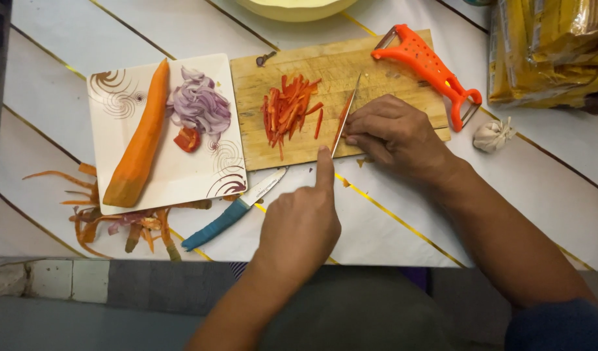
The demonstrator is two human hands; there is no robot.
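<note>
So, working outward from the wooden cutting board [325,97] as the anchor: nearest the camera, just off the board's front edge, the left hand [300,224] is being wrapped shut around the handle of a knife [345,116], forefinger laid along the spine. The blade is being run up onto the board, tip pointing to its far side. On the board's right half, the right hand [393,133] is being pressed down with fingers curled together, pinning a thin red pepper piece [344,123] right against the blade. For clean strips, the fingertips are probably best being kept tucked back while the blade is being guided straight. The red strips [289,110] already cut are being left piled at the board's middle. A second knife with a blue handle [230,211] is lying off the front-left corner. Left of the board, a plate [165,175] is carrying a peeled carrot [143,140] and sliced onion [200,107]. At the board's far-right corner an orange peeler [429,65] is resting.
</note>
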